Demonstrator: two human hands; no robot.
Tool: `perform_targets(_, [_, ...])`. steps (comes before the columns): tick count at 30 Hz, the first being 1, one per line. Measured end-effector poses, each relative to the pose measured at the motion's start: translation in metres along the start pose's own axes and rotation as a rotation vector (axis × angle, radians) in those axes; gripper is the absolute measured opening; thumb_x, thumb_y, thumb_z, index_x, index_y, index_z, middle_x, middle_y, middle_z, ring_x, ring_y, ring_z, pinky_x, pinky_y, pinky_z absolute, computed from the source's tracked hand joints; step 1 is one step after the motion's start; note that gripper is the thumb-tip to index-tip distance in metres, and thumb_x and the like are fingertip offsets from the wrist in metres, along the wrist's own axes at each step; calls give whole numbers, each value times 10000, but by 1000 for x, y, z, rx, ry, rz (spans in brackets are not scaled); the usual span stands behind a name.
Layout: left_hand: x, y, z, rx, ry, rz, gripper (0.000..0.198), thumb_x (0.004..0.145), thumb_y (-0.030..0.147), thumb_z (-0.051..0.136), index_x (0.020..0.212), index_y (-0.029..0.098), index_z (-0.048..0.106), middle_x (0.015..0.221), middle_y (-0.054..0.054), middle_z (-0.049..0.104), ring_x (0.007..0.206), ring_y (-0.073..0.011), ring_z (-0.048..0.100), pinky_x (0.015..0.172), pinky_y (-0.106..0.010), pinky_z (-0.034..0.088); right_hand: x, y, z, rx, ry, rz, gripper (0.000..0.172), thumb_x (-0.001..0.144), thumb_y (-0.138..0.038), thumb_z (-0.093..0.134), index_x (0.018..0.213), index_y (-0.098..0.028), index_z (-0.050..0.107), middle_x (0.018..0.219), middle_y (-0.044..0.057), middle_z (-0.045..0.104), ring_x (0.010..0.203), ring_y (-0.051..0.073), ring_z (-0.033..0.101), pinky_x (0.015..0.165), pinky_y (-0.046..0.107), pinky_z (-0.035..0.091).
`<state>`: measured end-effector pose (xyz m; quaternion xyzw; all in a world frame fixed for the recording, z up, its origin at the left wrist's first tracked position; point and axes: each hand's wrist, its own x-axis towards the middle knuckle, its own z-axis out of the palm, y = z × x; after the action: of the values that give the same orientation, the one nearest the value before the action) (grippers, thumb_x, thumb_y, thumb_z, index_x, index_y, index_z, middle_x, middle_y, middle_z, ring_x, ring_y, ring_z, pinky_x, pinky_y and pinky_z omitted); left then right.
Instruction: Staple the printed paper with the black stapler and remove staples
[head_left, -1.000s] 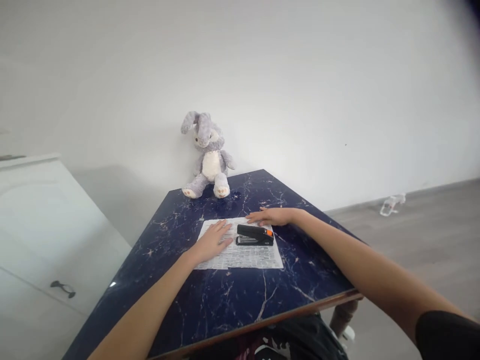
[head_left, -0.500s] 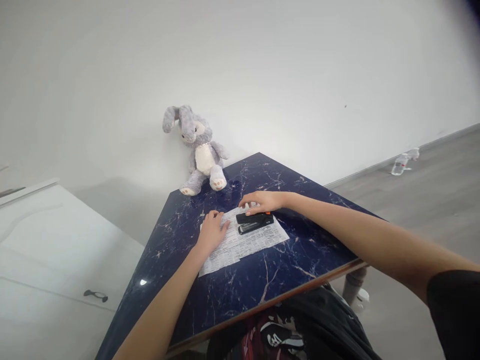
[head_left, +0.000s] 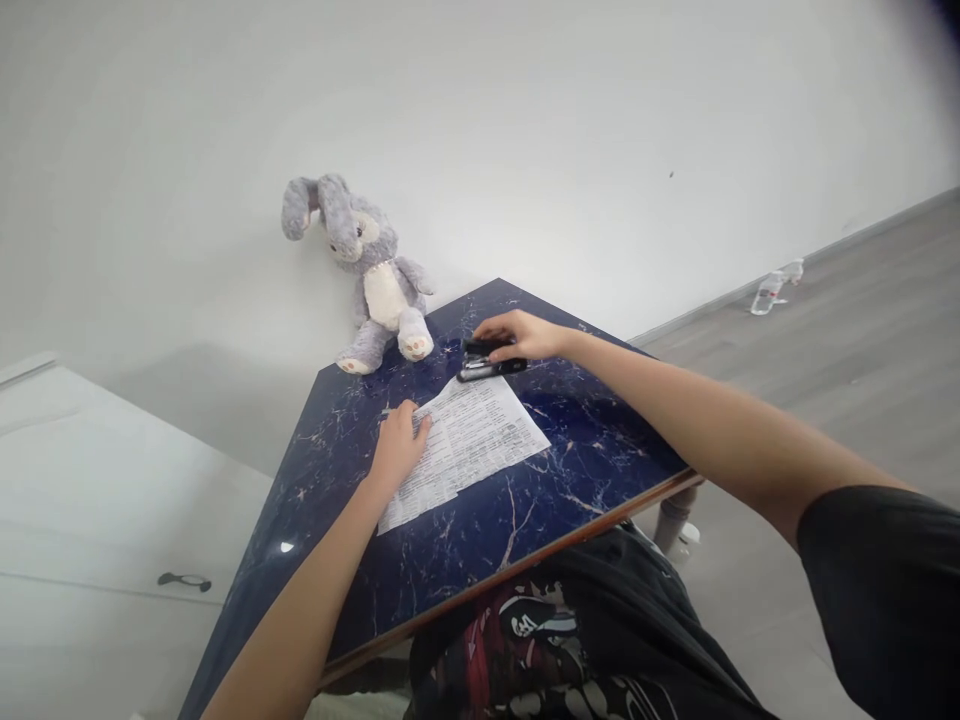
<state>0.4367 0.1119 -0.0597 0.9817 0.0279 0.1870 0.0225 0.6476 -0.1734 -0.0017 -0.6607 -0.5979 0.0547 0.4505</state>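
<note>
Two bare hands work over the printed paper (head_left: 480, 435), which lies on the dark blue table (head_left: 480, 555). The right hand (head_left: 514, 336) is clamped on the black stapler (head_left: 495, 369), fingers over its top and thumb along the near side. That stapler sits at the paper's far edge, its arm and base parted at the left end; whether it touches the table cannot be told. The left hand (head_left: 400, 445) rests on the paper's left edge, thumb spread away from the fingers, gripping nothing. Beyond them a grey toy rabbit (head_left: 384, 295) sits at the table's far left, against the white wall (head_left: 562, 150). A clear bottle (head_left: 766, 294) lies on the floor (head_left: 810, 370) to the right.
</note>
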Motion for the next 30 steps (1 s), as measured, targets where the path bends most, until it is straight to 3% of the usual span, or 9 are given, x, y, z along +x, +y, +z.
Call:
perform_targets(3, [-1, -6, -2, 5, 14, -40, 159, 1031, 371, 452, 1062, 225, 508, 1051, -115, 654, 1056, -324, 631, 929, -458, 475, -6, 14, -22, -130, 103, 85, 447, 814, -294, 709, 1234, -143, 711, 1137, 106, 747, 1010, 257, 690, 947, 410, 519])
perform_targets(7, [0, -11, -3, 0, 33, -88, 179, 1026, 379, 448, 1087, 222, 507, 1078, -133, 658, 1071, -339, 631, 936, -472, 479, -9, 27, -31, -212, -54, 92, 398, 776, -271, 712, 1158, -167, 753, 1063, 71, 759, 952, 241, 686, 913, 381, 498])
perform_targets(13, [1, -10, -4, -12, 5, -99, 202, 1022, 389, 436, 1074, 212, 520, 1052, -137, 654, 1038, -346, 626, 916, -485, 481, -10, 24, -27, -179, -247, 45, 386, 772, -315, 721, 1133, -181, 760, 1012, 44, 763, 900, 219, 676, 845, 340, 486])
perform_targets(18, [1, -10, -3, 0, -33, -83, 180, 1006, 366, 476, 1056, 209, 548, 1062, -133, 650, 1065, -339, 617, 934, -484, 488, -10, 15, -19, -160, -288, 28, 379, 789, -304, 718, 1147, -181, 739, 1029, 47, 759, 891, 204, 671, 810, 319, 484])
perform_targets(22, [1, -5, -2, 40, 5, -53, 282, 983, 358, 533, 1191, 175, 582, 1214, -180, 628, 1158, -376, 583, 1011, -539, 462, -7, 16, -11, -205, -289, 13, 374, 797, -280, 708, 1158, -183, 728, 1046, 43, 750, 893, 199, 655, 811, 318, 473])
perform_targets(25, [-2, 9, -3, -25, 36, 89, 361, 1004, 334, 507, 1316, 166, 578, 1386, -187, 568, 1302, -350, 526, 1147, -522, 383, -5, 20, -8, -254, -266, 19, 374, 799, -257, 701, 1163, -172, 715, 1035, 52, 741, 880, 198, 639, 793, 315, 459])
perform_targets(27, [-5, 24, -5, -119, -59, 219, 403, 1046, 359, 449, 1402, 207, 558, 1525, -151, 492, 1415, -314, 454, 1215, -494, 319, -4, 21, -6, -284, -245, 30, 367, 800, -256, 706, 1155, -163, 709, 1010, 56, 735, 860, 197, 628, 783, 314, 451])
perform_targets(30, [-11, 45, -10, -223, -300, 361, 473, 1084, 432, 381, 1540, 338, 465, 1682, -50, 339, 1549, -296, 299, 1277, -535, 186, -2, 20, 1, -280, -228, 54, 341, 874, -365, 690, 1145, -159, 709, 1002, 62, 736, 850, 198, 624, 788, 312, 449])
